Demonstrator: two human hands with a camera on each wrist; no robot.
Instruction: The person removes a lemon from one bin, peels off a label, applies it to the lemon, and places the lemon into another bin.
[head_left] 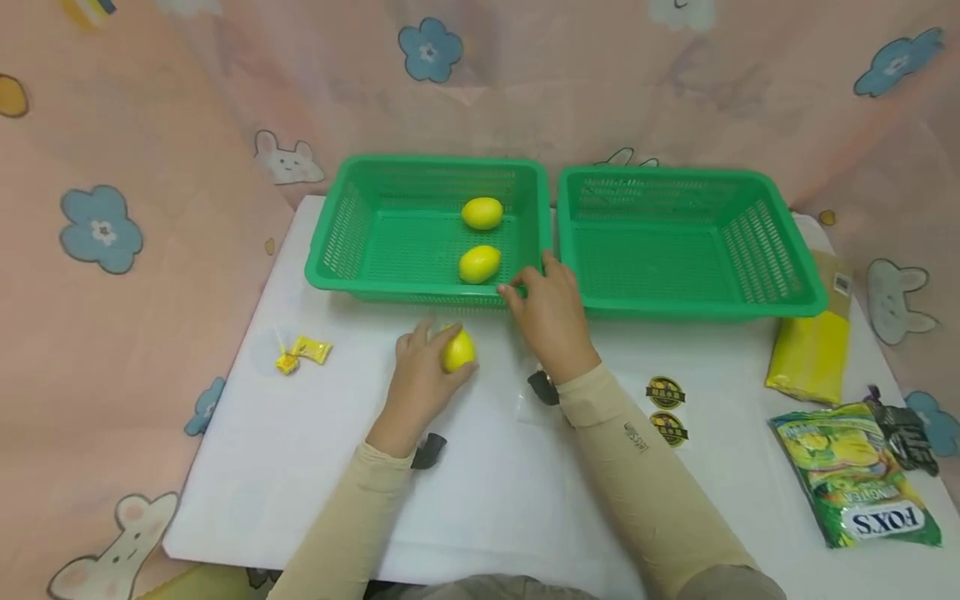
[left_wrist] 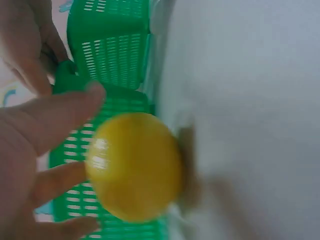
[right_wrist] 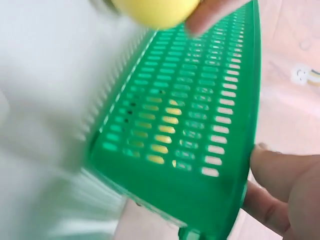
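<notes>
A yellow lemon (head_left: 459, 350) is on the white table in front of the left green basket (head_left: 333, 279). My left hand (head_left: 422, 371) is around it with thumb and fingers spread; in the left wrist view a gap shows between the thumb and the lemon (left_wrist: 137, 167). At that basket's front right corner, my right hand (head_left: 551, 317) pinches the rim, thumb on one side and a finger behind, as the right wrist view shows (right_wrist: 287, 187). Inside the basket lie two more lemons, one behind (head_left: 482, 213) and one in front (head_left: 480, 264).
A second green basket (head_left: 697, 312) stands to the right. Wrapped candies (head_left: 311, 350) lie at the left. Two round stickers (head_left: 666, 392) are right of the right sleeve. A yellow packet (head_left: 810, 354), a green FOX'S bag (head_left: 855, 475) and a black wrapper (head_left: 906, 433) lie along the right side.
</notes>
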